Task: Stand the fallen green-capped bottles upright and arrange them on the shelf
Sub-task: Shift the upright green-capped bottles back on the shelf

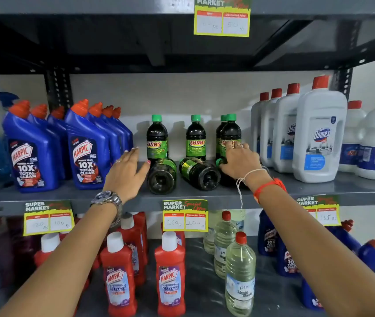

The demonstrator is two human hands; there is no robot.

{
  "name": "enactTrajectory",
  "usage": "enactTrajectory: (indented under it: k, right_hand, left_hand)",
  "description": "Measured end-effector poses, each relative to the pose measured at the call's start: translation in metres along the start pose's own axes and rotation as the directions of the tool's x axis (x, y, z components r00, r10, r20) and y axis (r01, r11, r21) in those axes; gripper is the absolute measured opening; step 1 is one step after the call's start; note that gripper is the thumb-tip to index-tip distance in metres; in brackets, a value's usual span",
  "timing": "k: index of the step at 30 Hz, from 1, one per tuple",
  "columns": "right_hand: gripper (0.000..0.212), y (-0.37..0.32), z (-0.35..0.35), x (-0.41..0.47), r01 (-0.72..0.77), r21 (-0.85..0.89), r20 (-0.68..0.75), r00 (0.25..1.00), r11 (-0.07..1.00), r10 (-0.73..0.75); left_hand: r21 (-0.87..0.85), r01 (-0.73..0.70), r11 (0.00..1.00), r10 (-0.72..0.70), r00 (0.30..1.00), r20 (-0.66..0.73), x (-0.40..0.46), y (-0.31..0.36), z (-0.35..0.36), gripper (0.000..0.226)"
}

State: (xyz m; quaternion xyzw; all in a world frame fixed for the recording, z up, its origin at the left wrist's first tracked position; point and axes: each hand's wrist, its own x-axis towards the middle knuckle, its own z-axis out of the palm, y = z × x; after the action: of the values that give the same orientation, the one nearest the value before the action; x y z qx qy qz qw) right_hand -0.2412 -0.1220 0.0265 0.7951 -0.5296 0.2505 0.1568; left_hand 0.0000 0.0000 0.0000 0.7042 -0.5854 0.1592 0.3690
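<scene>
On the grey metal shelf [204, 195], two dark green-capped plastic bottles [161, 177] lie fallen before upright ones [156, 138]. Left hand [126, 170] hovers spread beside them; right hand [241, 163] grips a third fallen bottle [222, 162].

A shop aisle, likely a supermarket. Grey metal shelves [182, 193] hold rows of cleaning products: blue Harpic bottles [31, 152], white Domex bottles [319, 136], red Harpic bathroom cleaner [170, 275]. Yellow "Super Market" price tags [185, 215] with handwritten rupee prices hang from shelf edges.
</scene>
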Motion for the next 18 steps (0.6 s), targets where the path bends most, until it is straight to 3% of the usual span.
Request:
enactTrajectory:
  k: [4,5,7,10,13,18]
  right_hand:
    - [0.055,0.003,0.0,0.005,-0.054,-0.123,0.22,0.972,0.991,0.08]
    - [0.057,0.003,0.0,0.007,-0.06,-0.151,0.262,0.96,0.987,0.098]
    - [0.061,0.001,-0.001,0.01,-0.065,-0.192,0.328,0.936,0.979,0.127]
    - [0.045,0.001,-0.003,0.013,-0.117,-0.206,0.319,0.931,0.971,0.18]
    - [0.033,0.0,-0.002,0.016,-0.159,-0.199,0.278,0.937,0.967,0.211]
    - [0.05,0.005,-0.005,0.019,-0.254,-0.016,0.194,0.948,0.967,0.253]
  left_hand:
    - [0.084,0.085,0.993,-0.106,0.954,0.28,-0.01,-0.025,0.007,0.057]
    - [0.157,0.063,0.985,-0.117,0.925,0.361,-0.012,-0.027,0.007,0.057]
    - [0.334,-0.123,0.934,-0.054,0.879,0.474,-0.015,-0.028,0.007,0.059]
    - [0.435,-0.283,0.855,0.03,0.864,0.503,-0.015,-0.027,0.007,0.063]
    - [0.521,-0.357,0.775,0.079,0.874,0.48,-0.015,-0.03,0.011,0.043]
    - [0.484,-0.258,0.836,0.05,0.915,0.4,-0.016,-0.032,0.016,0.04]
